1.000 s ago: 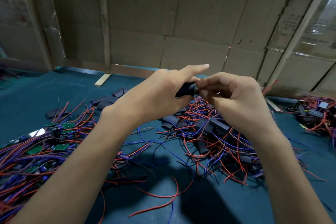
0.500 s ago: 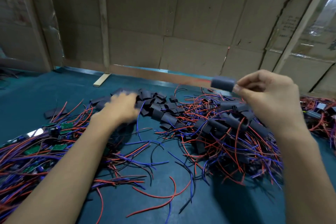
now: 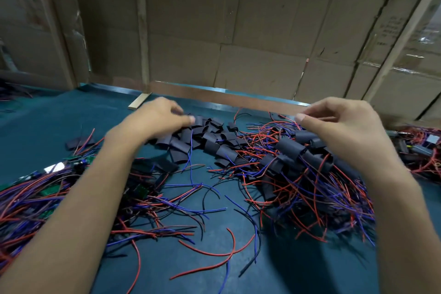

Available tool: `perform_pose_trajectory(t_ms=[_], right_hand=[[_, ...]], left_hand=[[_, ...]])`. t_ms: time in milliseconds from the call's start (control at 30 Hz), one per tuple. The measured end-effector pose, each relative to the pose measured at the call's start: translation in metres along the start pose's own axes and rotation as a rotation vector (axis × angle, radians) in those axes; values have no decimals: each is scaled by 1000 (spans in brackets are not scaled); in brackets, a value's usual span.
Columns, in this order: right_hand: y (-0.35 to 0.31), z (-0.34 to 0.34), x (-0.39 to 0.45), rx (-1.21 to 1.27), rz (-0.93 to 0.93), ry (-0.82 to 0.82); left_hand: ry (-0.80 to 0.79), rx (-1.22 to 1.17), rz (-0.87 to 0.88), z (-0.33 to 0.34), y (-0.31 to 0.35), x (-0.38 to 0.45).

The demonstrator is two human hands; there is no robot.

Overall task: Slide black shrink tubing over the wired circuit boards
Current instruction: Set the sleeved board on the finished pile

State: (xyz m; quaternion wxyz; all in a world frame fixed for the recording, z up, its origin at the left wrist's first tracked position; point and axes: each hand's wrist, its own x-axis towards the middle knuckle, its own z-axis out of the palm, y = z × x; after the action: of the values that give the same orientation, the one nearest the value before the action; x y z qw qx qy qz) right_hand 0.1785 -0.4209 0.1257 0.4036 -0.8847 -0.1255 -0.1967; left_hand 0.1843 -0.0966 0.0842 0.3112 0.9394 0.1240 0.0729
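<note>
Flat, matte black tubing pieces [image 3: 202, 136] lie heaped on the teal felt-like tabletop [image 3: 47, 126]. To their right, a pile of sleeved boards [image 3: 293, 150] trails thin red and blue wires. Bare green boards [image 3: 51, 188] with wires lie at left. The left hand [image 3: 157, 117] reaches into the tubing heap; its fingertips are blurred, so its grip cannot be told. The right hand [image 3: 338, 124], which held a sleeved piece half a second ago, now hovers with curled fingers, holding nothing. Cardboard panels [image 3: 238, 19] stand behind.

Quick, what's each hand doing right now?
Left hand: reaching into the pile of flat black shrink tubing pieces; grip cannot be told.
Right hand: fingers curled, holding nothing visible.
</note>
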Motion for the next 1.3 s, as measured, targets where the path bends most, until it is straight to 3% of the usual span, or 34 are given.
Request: perform_pose_trajectory(t_ms=[133, 233, 400, 467, 500, 600, 667, 733, 933, 1033, 1167, 1300], right_hand=[[-26, 26, -13, 186, -184, -222], [-37, 47, -23, 154, -354, -286], [-38, 53, -24, 236, -437, -260], [-36, 50, -23, 233, -437, -243], [-35, 49, -23, 231, -422, -230], [-30, 47, -20, 199, -371, -167], [-25, 45, -17, 173, -330, -151], [-23, 44, -15, 168, -295, -163], [-23, 44, -14, 377, -221, -193], [-21, 42, -13, 404, -197, -195], [-18, 38, -11, 264, -172, -178], [-20, 38, -12, 253, -170, -216]], left_hand=[[-315, -709, 185, -19, 37, -34], [-509, -811, 295, -21, 59, -51], [-540, -783, 292, -18, 67, -60], [-509, -701, 278, -22, 63, -57], [-476, -551, 279, -25, 58, -54], [-524, 256, 138, -31, 31, -40], [-653, 519, -91, -23, 14, -34], [-709, 558, -193, -10, 1, -28], [-690, 635, -230, 15, -6, -12], [-672, 627, -167, 15, -3, -12], [-603, 542, -38, 2, 10, -18], [-469, 390, 134, -13, 22, -27]])
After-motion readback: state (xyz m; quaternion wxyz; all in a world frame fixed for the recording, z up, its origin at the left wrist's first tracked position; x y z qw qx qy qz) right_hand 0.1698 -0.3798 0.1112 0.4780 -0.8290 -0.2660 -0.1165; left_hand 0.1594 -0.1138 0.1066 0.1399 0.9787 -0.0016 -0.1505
